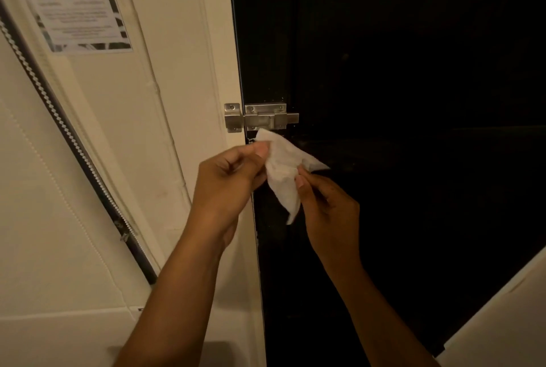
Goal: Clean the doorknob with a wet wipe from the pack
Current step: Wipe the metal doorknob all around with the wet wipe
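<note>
Head view, entries listed near to far.

1. Forearms: both bare, rising from the bottom edge toward the middle of the frame.

2. Left hand (227,177): fingers curled in, thumb and forefinger pinched on the upper left edge of the wet wipe (282,173).

3. Right hand (326,207): fingertips pinched on the wipe's right side, just below its pointed corner.

4. Wet wipe: white, crumpled, partly opened, stretched between the two hands with a loose tail hanging down. Its top corner lies just under the bolt latch (261,117); I cannot tell whether it touches.

5. Bolt latch: bare metal, spanning the gap between the dark door (399,71) and the pale door frame (218,65).

6. Doorknob: not visible to me. If it sits on the door edge behind the hands and wipe, they hide it.

7. Printed notice (79,3): stuck to the wall at upper left, text too blurred to read.

Step in hand, as I judge it: the wipe is out of the pack, which is out of sight, and is being spread or refolded before wiping.

Next move calls for: bunching the wipe into one hand, finding the knob, pressing it around the metal and rubbing.
</note>
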